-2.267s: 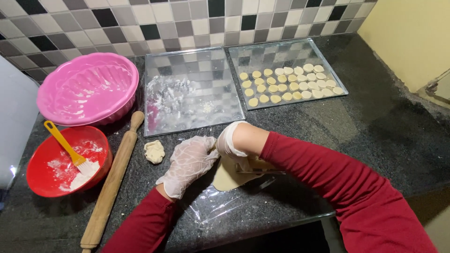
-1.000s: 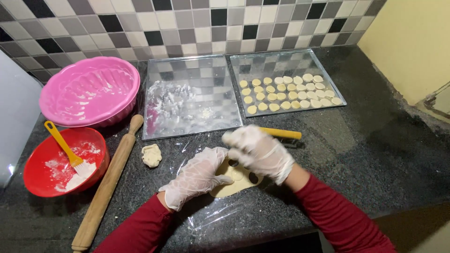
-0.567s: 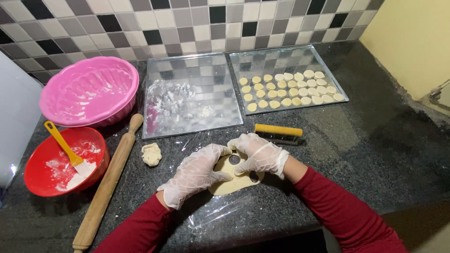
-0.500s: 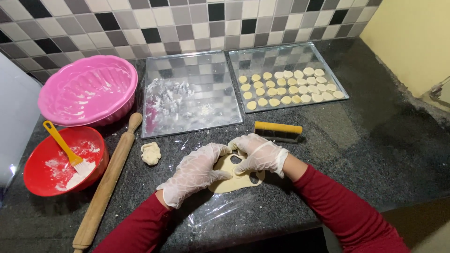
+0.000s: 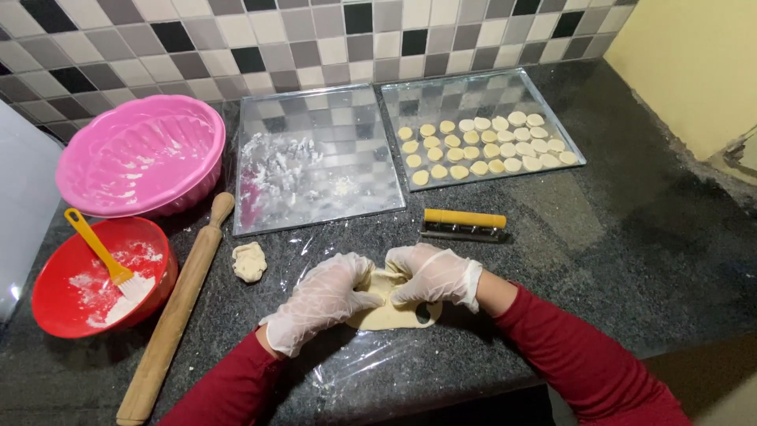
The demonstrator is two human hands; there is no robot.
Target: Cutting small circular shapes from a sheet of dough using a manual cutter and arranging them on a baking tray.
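Dough, a pale rolled-out sheet with a round hole cut in it [image 5: 392,312], lies near the front edge of the dark stone counter [image 5: 631,237] on clear plastic film [image 5: 347,371], partly hidden under both gloved hands. At far left sits a red bowl of flour [image 5: 55,304] holding a yellow-handled brush [image 5: 102,256], with a pink fluted bowl [image 5: 142,154] behind it. A long wooden rolling pin [image 5: 177,312] slants beside them, then a small lump of dough scrap [image 5: 249,261]. The left hand [image 5: 319,304], in a clear glove, rests fingers spread and curled onto the sheet's left edge. The right hand [image 5: 434,276] pinches the sheet's top edge. It looks soft, thin and easily torn, best lifted from the edges. Farther back are a floured metal tray [image 5: 315,162], a yellow-handled cutter [image 5: 464,225], and a second tray [image 5: 481,99] of small round dough discs [image 5: 481,150].
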